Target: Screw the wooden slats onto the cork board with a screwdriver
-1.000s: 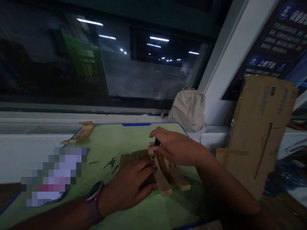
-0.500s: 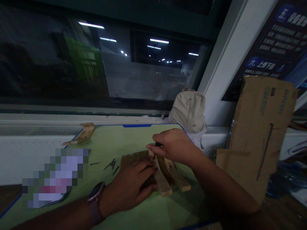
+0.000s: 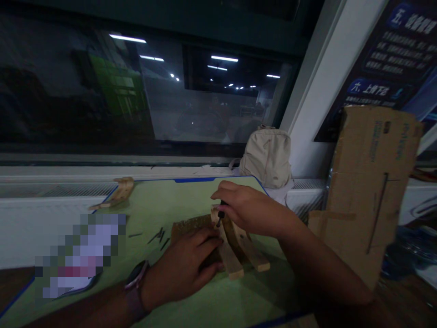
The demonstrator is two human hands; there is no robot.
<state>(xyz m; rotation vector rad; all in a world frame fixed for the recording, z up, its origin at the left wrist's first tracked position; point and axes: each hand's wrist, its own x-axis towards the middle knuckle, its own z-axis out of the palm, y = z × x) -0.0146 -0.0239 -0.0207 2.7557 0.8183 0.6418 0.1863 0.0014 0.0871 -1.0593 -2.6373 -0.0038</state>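
Observation:
My left hand (image 3: 186, 266), with a watch on its wrist, lies flat with fingers spread on a brown board (image 3: 190, 225) and presses down a wooden assembly of curved pale slats (image 3: 241, 253). My right hand (image 3: 247, 208) is closed round a small dark tool (image 3: 221, 213), a short screwdriver or similar, held upright with its tip on the top of the wooden piece. Both hands work on a green mat (image 3: 160, 200) edged in blue.
Several small dark screws (image 3: 159, 235) lie on the mat left of the board. A curved wooden part (image 3: 118, 193) rests at the mat's far left corner. A beige bag (image 3: 268, 157) sits by the window; a cardboard box (image 3: 370, 182) stands at the right.
My right hand has turned slightly on the tool, its fingers shifting round the handle. My left hand stays pressed on the board.

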